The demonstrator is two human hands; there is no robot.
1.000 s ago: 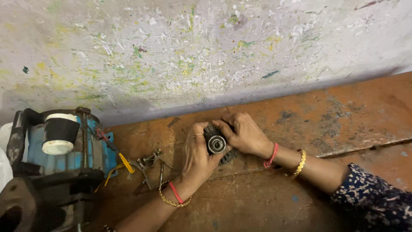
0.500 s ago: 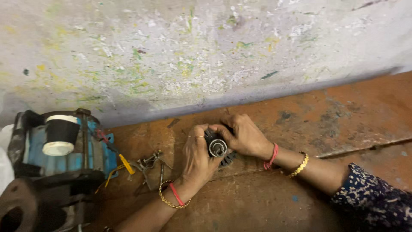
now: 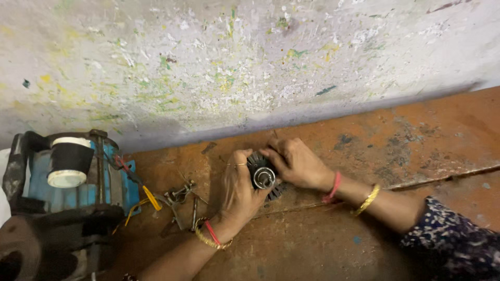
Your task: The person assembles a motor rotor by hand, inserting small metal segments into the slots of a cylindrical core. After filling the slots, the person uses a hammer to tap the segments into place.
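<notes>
**Both hands closed around a small finned motor part on a rusty bench**

The left hand (image 3: pixel 240 188) and the right hand (image 3: pixel 298 162) meet over a small dark motor part (image 3: pixel 262 174) — round, with a ring of fins and a shiny metal hub facing up. It sits on the rust-brown workbench (image 3: pixel 396 140), close to the foot of the paint-spattered wall (image 3: pixel 234 62). The left hand cups it from the near side, fingers curled against its edge; the right hand wraps over the far side, fingertips pressed to the rim. Both hands grip the part between them. Whether it rests on the bench or is lifted slightly is hard to tell, as the hands cover its base.

Just left of the left wrist lie a few small metal fittings (image 3: pixel 179 195) and a yellow wire (image 3: pixel 151 198). Further left stands a blue electric motor (image 3: pixel 78 182) with a black-and-white cylinder (image 3: pixel 67 162) on top — well apart from the hands. Each wrist wears a red thread and a gold bangle.
</notes>
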